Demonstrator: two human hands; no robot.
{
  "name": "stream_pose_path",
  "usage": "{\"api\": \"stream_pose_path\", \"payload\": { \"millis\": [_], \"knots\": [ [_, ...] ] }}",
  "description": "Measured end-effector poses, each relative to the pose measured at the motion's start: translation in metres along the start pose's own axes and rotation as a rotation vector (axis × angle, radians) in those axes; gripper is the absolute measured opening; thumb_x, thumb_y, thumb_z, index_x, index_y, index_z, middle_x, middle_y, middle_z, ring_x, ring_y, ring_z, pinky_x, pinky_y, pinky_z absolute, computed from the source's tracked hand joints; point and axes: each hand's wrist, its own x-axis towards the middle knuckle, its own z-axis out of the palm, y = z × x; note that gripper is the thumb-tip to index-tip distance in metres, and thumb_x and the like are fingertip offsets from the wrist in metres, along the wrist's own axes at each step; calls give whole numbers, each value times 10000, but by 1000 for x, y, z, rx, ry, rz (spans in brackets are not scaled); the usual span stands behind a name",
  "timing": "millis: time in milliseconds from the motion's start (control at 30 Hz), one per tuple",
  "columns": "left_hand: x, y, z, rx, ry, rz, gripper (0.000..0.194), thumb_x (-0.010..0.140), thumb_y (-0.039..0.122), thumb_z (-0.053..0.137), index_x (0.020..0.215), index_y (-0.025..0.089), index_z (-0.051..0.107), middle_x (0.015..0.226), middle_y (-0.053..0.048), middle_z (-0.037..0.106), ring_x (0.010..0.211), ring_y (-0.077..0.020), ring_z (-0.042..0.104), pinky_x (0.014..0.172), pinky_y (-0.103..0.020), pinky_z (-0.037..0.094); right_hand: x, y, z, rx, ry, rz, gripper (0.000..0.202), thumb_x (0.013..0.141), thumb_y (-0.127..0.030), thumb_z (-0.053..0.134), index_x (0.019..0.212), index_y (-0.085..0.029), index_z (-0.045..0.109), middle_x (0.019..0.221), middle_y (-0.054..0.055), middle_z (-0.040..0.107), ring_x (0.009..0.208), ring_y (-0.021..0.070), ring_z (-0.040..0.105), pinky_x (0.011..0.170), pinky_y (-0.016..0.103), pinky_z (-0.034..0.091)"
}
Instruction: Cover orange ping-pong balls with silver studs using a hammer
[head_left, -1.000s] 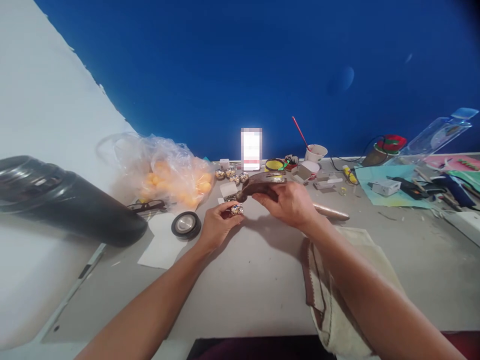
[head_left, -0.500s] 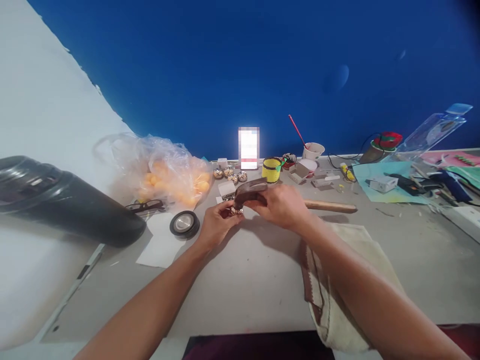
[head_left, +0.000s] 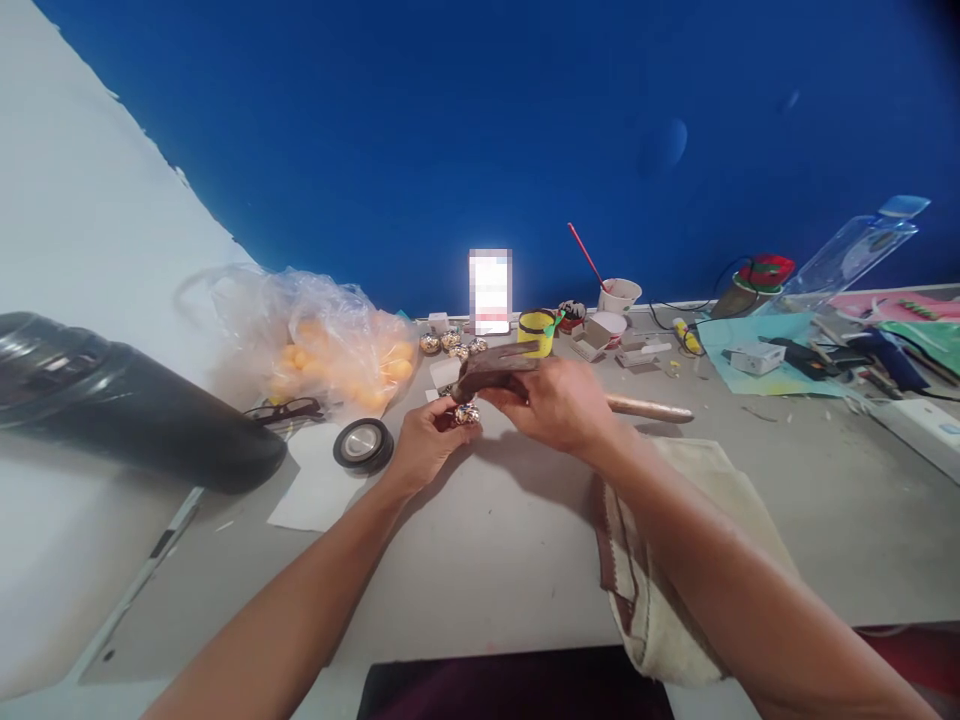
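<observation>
In my left hand [head_left: 424, 440] is a small, shiny ball [head_left: 466, 413] covered in metallic spots, pinched between the fingers just above the table. My right hand [head_left: 568, 405] is wrapped around a claw hammer [head_left: 491, 372] close to its dark head, and the wooden handle sticks out to the right. The hammer head is right over the ball; whether it touches is hard to make out. Just behind, a small open white box [head_left: 441, 376] is partly hidden by the hammer. Several similar shiny balls [head_left: 451, 341] sit farther back.
A bag of orange balls [head_left: 349, 345], a black round lid [head_left: 363, 446] on white paper and a large dark bottle [head_left: 142, 410] stand left. A yellow cup [head_left: 536, 330] and lit phone [head_left: 491, 290] are behind. A folded cloth [head_left: 690, 540] lies under my right forearm.
The hammer head has shifted a little off the ball, so more of the ball shows below it. Both hands keep their hold, and the whole view has moved slightly.
</observation>
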Motion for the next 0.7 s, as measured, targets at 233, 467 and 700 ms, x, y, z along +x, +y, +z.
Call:
{"api": "stream_pose_path", "payload": {
  "millis": [233,467,700],
  "knots": [
    [1,0,-1,-146,1,-42,550,619,318,893,1116,146,732,771,-22,731,616,-142,640,653,-301,538,5,10,-7,-40,-13,111,497,963,-606,475,966,-223,792,831,105,749,741,249,649,646,328,392],
    [1,12,-10,-582,-109,-144,378,695,234,805,1047,133,710,901,-73,719,658,-143,644,563,-255,481,15,35,7,-40,-196,142,237,861,-407,655,984,-220,732,908,91,754,835,255,677,610,301,354],
    [-2,14,-10,-789,-209,-248,242,903,317,663,1068,147,710,896,-91,704,574,-109,544,511,-233,420,17,40,34,-166,-308,56,217,818,-355,690,975,-206,696,998,115,760,923,293,703,662,316,398]
  ]
}}
